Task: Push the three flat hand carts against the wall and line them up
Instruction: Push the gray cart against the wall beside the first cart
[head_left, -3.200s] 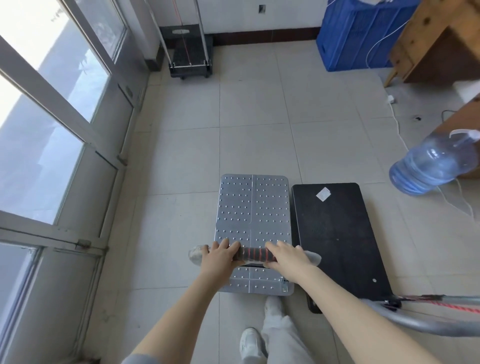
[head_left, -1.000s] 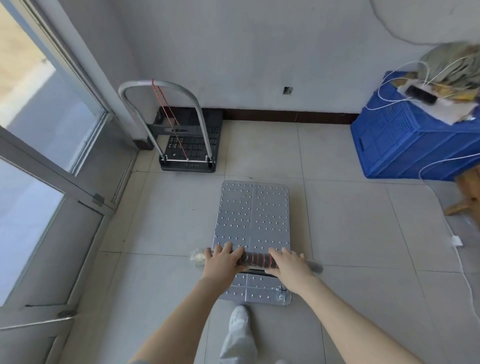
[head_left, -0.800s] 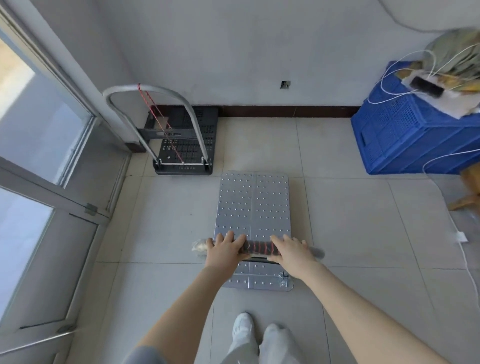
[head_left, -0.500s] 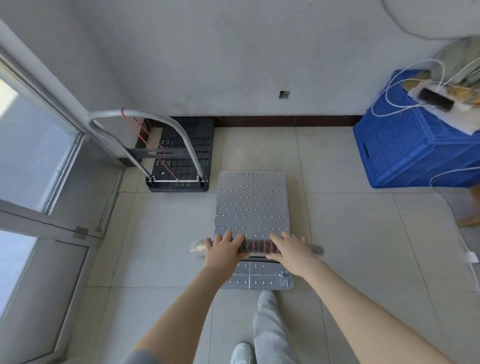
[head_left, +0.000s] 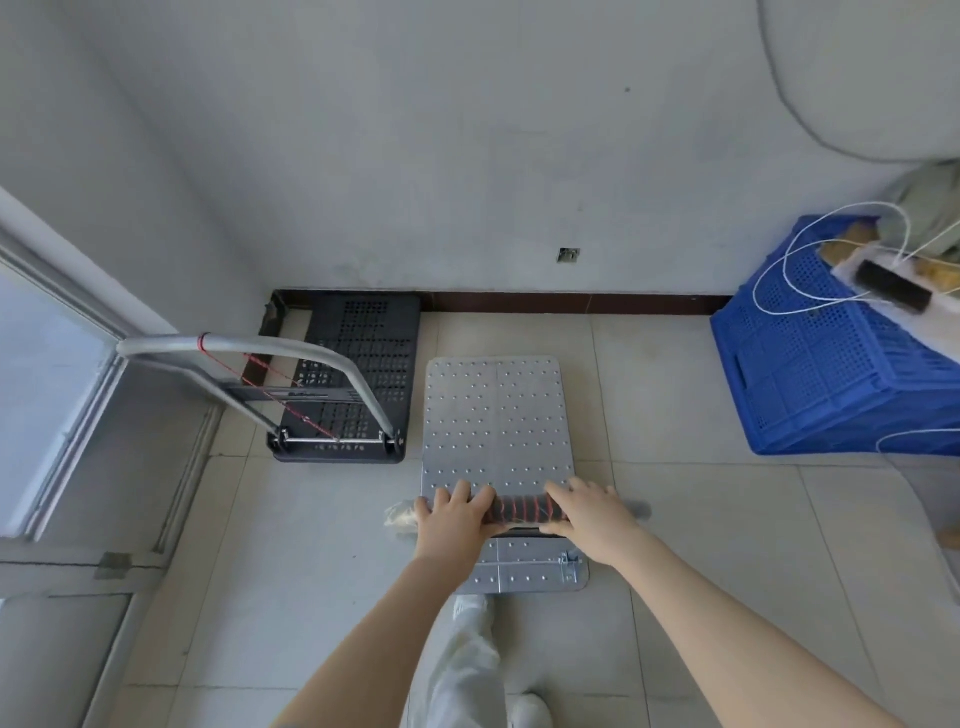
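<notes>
Carts, two (silver cart (head_left: 493, 426), black cart (head_left: 363, 353)); left hand (head_left: 452, 525), right hand (head_left: 592, 522) around former's handle (head_left: 519, 509)

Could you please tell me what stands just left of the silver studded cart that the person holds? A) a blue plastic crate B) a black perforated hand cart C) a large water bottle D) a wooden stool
B: the black perforated hand cart sits beside the left edge of the silver studded cart, whose handle the left hand and right hand grip; the blue plastic crate is off to the right.
</notes>
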